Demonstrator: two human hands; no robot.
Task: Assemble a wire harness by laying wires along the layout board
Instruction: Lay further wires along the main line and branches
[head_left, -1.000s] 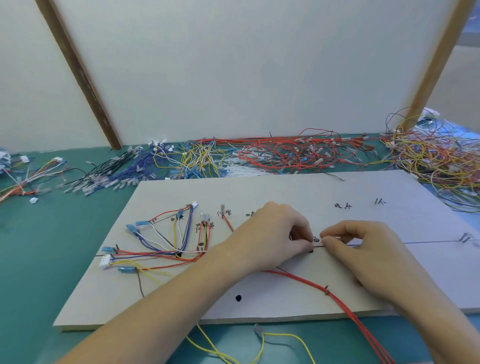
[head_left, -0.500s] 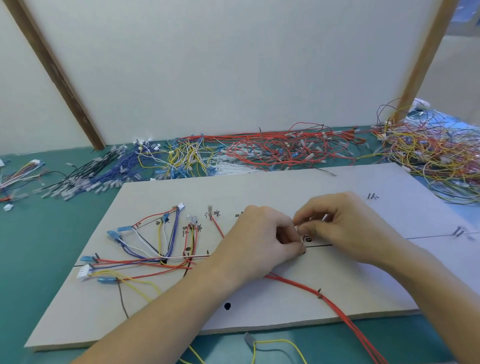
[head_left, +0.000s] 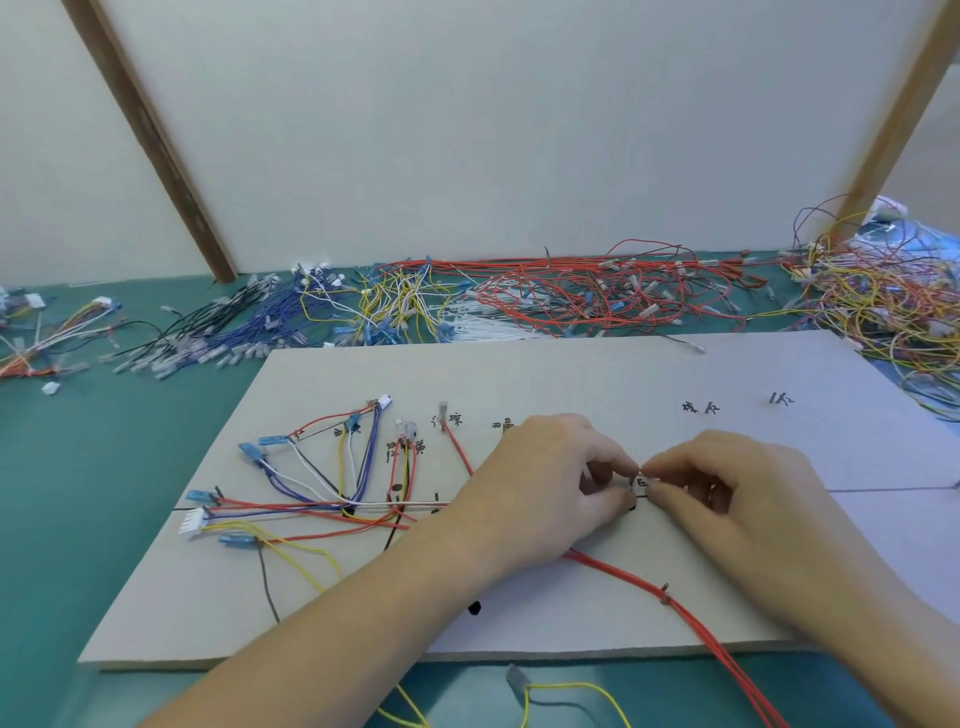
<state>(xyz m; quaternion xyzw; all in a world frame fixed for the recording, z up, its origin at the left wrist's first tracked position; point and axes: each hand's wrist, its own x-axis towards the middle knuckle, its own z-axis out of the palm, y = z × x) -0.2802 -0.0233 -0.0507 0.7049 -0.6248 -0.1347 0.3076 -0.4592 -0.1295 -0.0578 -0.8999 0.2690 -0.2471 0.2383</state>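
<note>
A pale layout board (head_left: 597, 379) with a drawn black line and handwritten marks lies on the green table. On its left part sits a partly laid harness (head_left: 322, 488) of red, blue, white and yellow wires with blue terminals and a white connector. My left hand (head_left: 540, 488) and my right hand (head_left: 727, 488) meet at the board's middle on the drawn line. Both pinch a small wire end (head_left: 641, 480) between thumb and fingertips. A bundle of red wires (head_left: 675, 603) runs from under my left hand off the board's front right.
Heaps of loose wires lie along the back: black and blue (head_left: 218, 338), yellow and white (head_left: 400, 306), red (head_left: 597, 296), mixed yellow and red at the right (head_left: 883, 306). A small harness (head_left: 47, 338) lies far left. A yellow wire (head_left: 566, 696) lies before the board's front edge.
My right hand lifted toward the left hand half a second ago and has come back down onto the line, fingertips against the left hand's. The camera view shifted slightly.
</note>
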